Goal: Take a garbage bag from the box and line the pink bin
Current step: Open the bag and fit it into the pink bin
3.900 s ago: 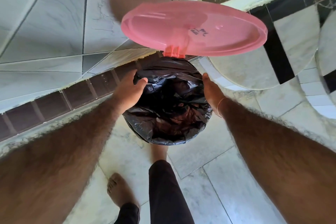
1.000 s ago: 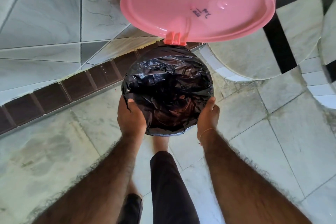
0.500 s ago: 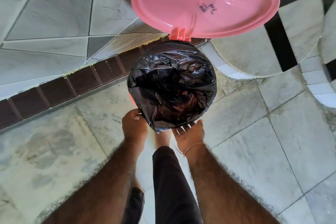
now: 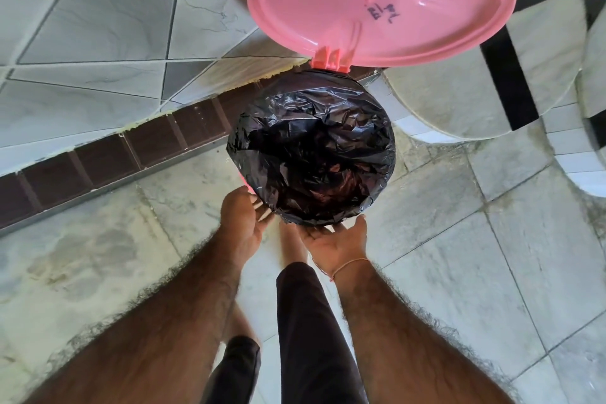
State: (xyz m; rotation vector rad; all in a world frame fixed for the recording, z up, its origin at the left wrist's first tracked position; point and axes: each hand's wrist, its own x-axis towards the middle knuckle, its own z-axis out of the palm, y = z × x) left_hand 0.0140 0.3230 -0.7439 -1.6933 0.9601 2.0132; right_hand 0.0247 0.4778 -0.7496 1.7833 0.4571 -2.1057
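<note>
A pale tiled floor [image 4: 492, 256] fills most of the frame, with a grey tiled wall [image 4: 98, 10] across the upper left and a band of dark brown tiles [image 4: 108, 157] running diagonally along its base. At upper right a pink lid [image 4: 387, 0] stands open on its hinge, its underside facing the camera (there is dark handwriting on it, too small to read). Just below the hinge, at centre frame, sits the bin, almost wholly covered by a black bag [image 4: 311, 154] that is spread over the mouth and folded down around the rim; only a sliver of pink bin [image 4: 244, 182] shows at the bag's lower left edge. Two bare forearms reach up from the bottom corners. The left hand [image 4: 242, 223] is at the bag's lower left edge with fingers straight and loosely spread, touching the plastic. The right hand [image 4: 337, 243] lies palm up under the bag's lower edge, fingers extended beneath the overhang, a thin thread [image 4: 347, 264] round its wrist. Between the arms a dark trouser leg [image 4: 308, 338] and a bare foot [image 4: 292, 243] point at the bin.
</note>
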